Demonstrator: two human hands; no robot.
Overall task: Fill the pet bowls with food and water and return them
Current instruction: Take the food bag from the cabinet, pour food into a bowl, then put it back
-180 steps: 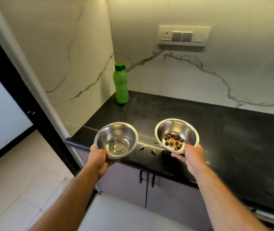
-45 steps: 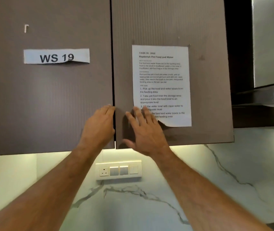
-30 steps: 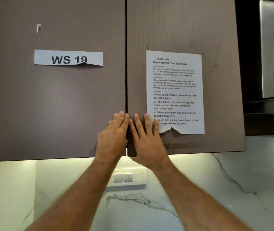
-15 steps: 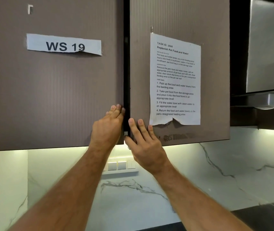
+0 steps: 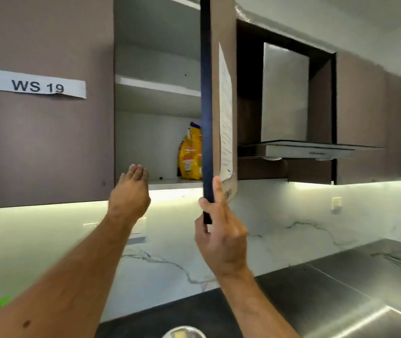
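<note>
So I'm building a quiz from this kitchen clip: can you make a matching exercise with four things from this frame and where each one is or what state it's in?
Things:
1. yellow food bag
2. right cabinet door
3. WS 19 label
4. left hand

Places or states:
A. stuck on the closed door
B. swung open, lower edge held by the right hand
C. standing on the lowest shelf
D. empty, raised at the cabinet opening

Pairs: 1-C, 2-B, 3-A, 4-D

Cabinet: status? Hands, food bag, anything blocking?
Right hand gripping door edge, door open. Left hand free, raised at the opening. Yellow food bag on bottom shelf, partly behind door. Nothing blocking.
</note>
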